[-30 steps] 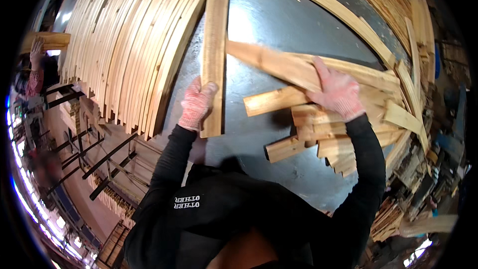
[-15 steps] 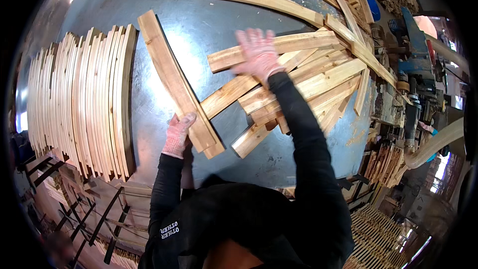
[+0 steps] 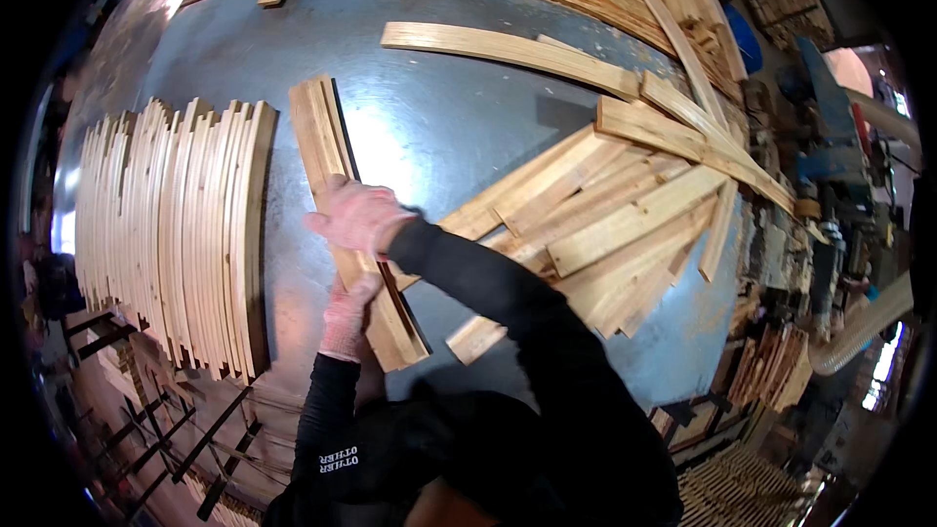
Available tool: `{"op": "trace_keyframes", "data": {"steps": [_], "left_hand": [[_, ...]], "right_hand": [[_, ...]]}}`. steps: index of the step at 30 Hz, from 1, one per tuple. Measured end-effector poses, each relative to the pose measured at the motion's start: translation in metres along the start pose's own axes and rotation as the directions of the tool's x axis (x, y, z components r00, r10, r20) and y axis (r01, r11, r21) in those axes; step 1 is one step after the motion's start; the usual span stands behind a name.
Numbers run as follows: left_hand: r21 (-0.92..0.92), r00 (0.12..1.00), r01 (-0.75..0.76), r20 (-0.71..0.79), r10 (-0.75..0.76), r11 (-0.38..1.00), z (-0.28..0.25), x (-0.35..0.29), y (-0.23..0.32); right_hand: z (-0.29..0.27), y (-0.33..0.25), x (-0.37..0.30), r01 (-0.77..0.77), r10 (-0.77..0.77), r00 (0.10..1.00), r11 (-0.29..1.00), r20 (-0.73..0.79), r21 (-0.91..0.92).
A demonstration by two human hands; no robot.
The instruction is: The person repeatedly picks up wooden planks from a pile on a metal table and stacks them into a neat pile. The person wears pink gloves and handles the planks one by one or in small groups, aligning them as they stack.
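Compared with half a second earlier, the right hand (image 3: 359, 217) is no longer resting on the loose pile of wooden slats (image 3: 625, 215) at the right; it is now lying across the small stack of slats (image 3: 337, 185) that sits alone near the middle of the table (image 3: 439, 117). The left hand (image 3: 349, 317) is remaining at the near end of that same stack, much as before.

The right hand's fingers are lying nearly flat and slightly spread, pressing down on the top face of the stack rather than closing round it. The left hand's fingers are curling against the stack's left edge; whether they are wrapping under it cannot be told, as the right forearm is partly covering them. Both hands are wearing thin pale gloves.

The stack is lying flat on the grey table, running from the far left toward the near right, its near end just in front of the person's chest. A long row of slats standing on edge (image 3: 176, 234) is occupying the table's left side, apart from the stack. A single curved slat (image 3: 508, 47) is lying farther back.
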State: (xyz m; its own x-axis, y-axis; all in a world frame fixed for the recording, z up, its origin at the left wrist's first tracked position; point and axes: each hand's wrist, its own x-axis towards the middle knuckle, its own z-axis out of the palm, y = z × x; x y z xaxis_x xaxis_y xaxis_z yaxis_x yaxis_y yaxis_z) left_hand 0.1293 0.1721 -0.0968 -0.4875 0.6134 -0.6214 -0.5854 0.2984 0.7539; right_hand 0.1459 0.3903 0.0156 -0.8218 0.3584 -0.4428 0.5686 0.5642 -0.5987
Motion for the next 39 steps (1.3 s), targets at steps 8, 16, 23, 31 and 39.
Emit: {"op": "trace_keyframes", "data": {"steps": [8, 16, 23, 31, 39], "left_hand": [[0.922, 0.943, 0.148, -0.241, 0.230, 0.358, -0.006, -0.028, 0.080], [0.986, 0.893, 0.163, -0.138, 0.428, -0.022, -0.053, -0.047, 0.052], [0.796, 0.504, -0.602, 0.317, 0.804, 0.063, -0.002, -0.068, 0.213], [0.935, 0.698, -0.353, 0.244, 0.673, 0.026, -0.095, -0.053, 0.221], [0.874, 0.754, 0.342, -0.036, 0.655, -0.345, -0.269, -0.018, 0.177]], "right_hand": [[-0.185, 0.307, -0.009, -0.425, 0.017, 0.783, 0.745, -0.622, -0.514], [-0.128, 0.327, -0.044, -0.538, -0.053, 0.676, 0.647, -0.735, -0.541], [-0.142, 0.157, -0.066, 0.065, -0.859, 0.367, 0.407, -0.357, -0.911], [-0.107, 0.130, -0.018, -0.022, -0.395, 0.789, 0.748, -0.471, -0.664], [-0.073, 0.178, -0.083, -0.068, -0.003, 0.994, 0.767, -0.109, -0.638]]}}
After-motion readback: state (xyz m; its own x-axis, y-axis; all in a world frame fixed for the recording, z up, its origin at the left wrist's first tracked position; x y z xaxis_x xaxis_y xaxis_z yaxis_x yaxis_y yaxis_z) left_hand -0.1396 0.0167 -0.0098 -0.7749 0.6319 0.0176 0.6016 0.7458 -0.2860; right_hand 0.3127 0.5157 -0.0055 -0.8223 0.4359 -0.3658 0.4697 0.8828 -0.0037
